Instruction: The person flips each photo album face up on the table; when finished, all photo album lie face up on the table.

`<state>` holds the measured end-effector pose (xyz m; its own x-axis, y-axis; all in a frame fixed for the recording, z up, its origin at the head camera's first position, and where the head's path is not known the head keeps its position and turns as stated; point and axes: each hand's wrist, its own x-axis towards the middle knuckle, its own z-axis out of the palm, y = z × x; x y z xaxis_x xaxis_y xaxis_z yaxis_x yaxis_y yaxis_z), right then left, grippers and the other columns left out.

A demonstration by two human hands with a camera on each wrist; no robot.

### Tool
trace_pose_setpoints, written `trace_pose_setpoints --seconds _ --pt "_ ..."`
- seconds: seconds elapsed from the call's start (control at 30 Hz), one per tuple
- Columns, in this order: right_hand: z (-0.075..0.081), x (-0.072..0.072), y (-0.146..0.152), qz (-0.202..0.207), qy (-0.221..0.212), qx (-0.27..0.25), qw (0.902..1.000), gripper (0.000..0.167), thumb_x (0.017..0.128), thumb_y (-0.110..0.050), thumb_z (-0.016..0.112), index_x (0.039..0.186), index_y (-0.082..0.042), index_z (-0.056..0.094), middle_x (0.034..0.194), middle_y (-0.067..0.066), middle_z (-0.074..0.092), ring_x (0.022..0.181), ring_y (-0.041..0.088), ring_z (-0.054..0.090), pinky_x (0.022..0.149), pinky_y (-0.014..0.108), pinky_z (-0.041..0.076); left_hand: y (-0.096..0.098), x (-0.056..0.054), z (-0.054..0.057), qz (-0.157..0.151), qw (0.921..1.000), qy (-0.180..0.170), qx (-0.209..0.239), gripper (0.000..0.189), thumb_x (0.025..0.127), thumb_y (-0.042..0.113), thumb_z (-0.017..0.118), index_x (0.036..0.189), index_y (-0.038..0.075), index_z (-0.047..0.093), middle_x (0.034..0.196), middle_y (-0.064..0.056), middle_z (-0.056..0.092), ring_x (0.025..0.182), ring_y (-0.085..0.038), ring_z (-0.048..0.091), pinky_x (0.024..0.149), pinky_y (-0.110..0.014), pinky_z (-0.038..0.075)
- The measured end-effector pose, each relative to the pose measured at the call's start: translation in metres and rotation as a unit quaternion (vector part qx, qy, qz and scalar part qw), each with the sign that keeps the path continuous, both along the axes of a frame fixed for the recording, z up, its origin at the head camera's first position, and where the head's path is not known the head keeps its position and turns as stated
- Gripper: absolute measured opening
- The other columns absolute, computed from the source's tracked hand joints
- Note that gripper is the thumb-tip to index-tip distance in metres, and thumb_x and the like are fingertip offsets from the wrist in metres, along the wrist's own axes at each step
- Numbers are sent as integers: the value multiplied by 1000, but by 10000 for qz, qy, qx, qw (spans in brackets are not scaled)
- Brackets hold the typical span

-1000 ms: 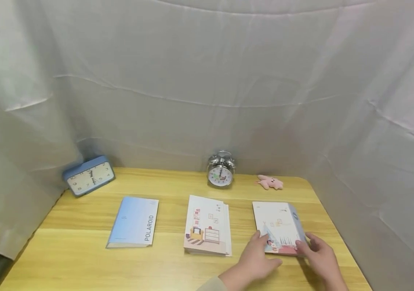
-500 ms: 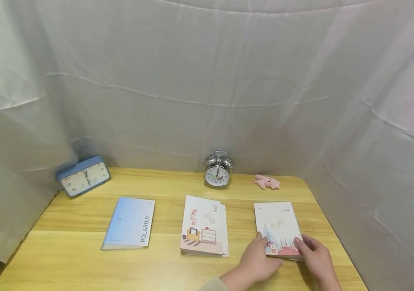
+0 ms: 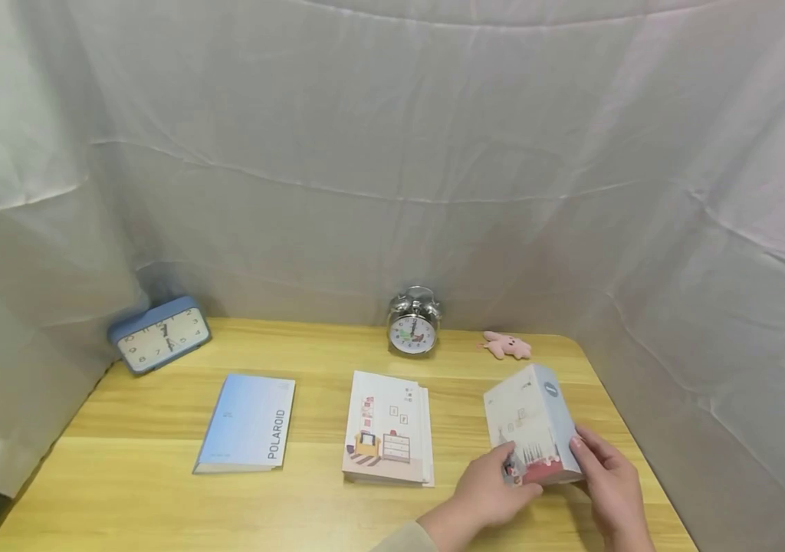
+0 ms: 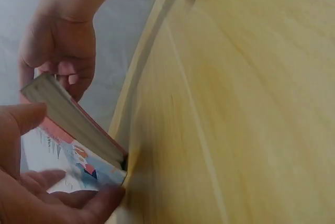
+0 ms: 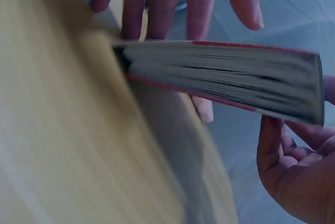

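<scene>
In the head view a small photo album [image 3: 527, 422], with a white illustrated cover and a blue-grey spine, stands tilted at the right of the table. Its spine side is raised, and its opposite edge is down at the wood. My right hand [image 3: 609, 483] pinches it at the spine, thumb on one side and fingers curled underneath in the right wrist view. Around its lower left corner lies my left hand [image 3: 489, 487], with outstretched fingers against the cover and thumb apart from it. The page block [image 5: 225, 77] faces the right wrist camera between red-edged covers.
To the left lie another illustrated album [image 3: 387, 429] and a blue POLAROID album [image 3: 246, 422]. Along the back of the wooden table [image 3: 323, 514] are a blue clock [image 3: 161, 337], a silver twin-bell alarm clock [image 3: 414, 326] and a pink plush toy [image 3: 507, 345]. Grey curtains [image 3: 392, 153] hang behind.
The album lay flat half a second ago; now its right side is lifted and the spine shows. My right hand has come up with that edge, while my left hand stays almost in place.
</scene>
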<state>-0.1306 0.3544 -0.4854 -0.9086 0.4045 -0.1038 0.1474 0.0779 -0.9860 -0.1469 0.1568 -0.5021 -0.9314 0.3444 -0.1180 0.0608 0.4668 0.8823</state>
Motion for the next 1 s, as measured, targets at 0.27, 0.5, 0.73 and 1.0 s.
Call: trace_pose_setpoints --seconds 0.27,0.5,0.73,1.0 --pt "3 3 -10 252 690 -304 9968 27 111 -26 57 125 -14 77 105 -18 74 91 3 70 75 24 62 1 1 11 1 9983 85 569 67 94 54 75 151 23 59 141 -5 63 126 -19 61 108 -39 51" --pt "0 3 -15 686 1071 -293 9914 35 113 -21 50 135 -3 70 113 -17 74 97 4 70 77 24 61 -1 -1 19 28 9964 455 715 55 95 54 74 136 21 60 133 2 58 114 -8 58 99 -31 54" --pt "-3 1 -22 1031 1304 -192 9859 33 113 -18 50 137 -1 67 117 -16 73 97 3 69 77 23 60 -6 -1 29 -77 9952 839 499 66 100 47 67 158 25 43 146 -8 53 121 -15 58 101 -34 54" --pt "-13 0 -22 1512 1030 -258 9828 33 116 -22 43 131 -23 72 117 -17 71 99 4 68 80 24 60 -13 -4 39 -45 9971 737 206 63 98 48 67 157 37 49 141 -7 57 108 -13 60 93 -32 55"
